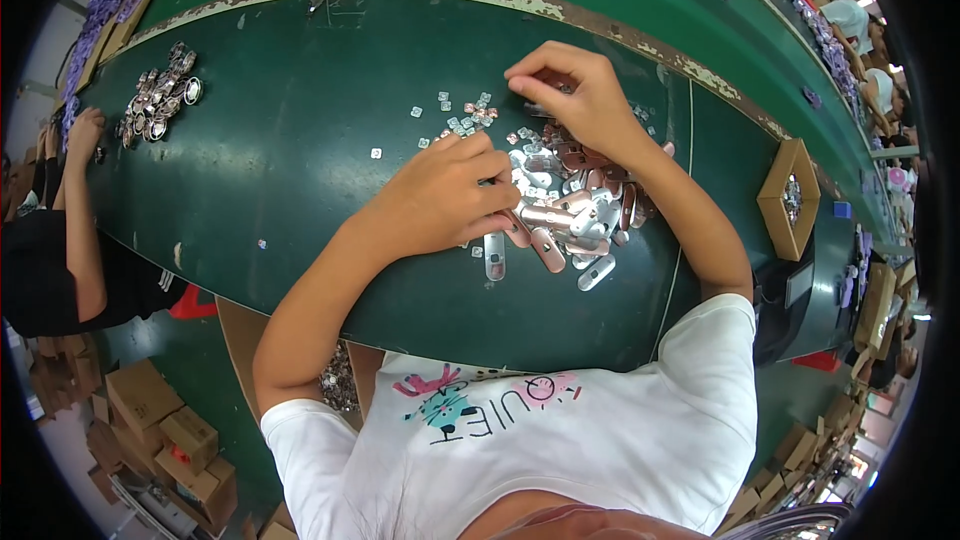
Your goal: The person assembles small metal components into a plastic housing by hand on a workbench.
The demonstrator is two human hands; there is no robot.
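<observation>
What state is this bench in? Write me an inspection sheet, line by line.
Surface: green worktop, scuffed and marked in places.
Job's things: pile of silver and copper-coloured oblong metal pieces; small square pieces scattered around it.
Clutter: heap of shiny oval metal pieces, left; open cardboard box of shiny parts, right.
Grip: left hand at the pile's left side, right hand over its far side; whether either holds anything is unclear.
Cables: dark curved strands, lower right edge; cannot tell whether cables.
Surroundings: co-worker's hand beside the heap; stacked cartons, lower left.
</observation>
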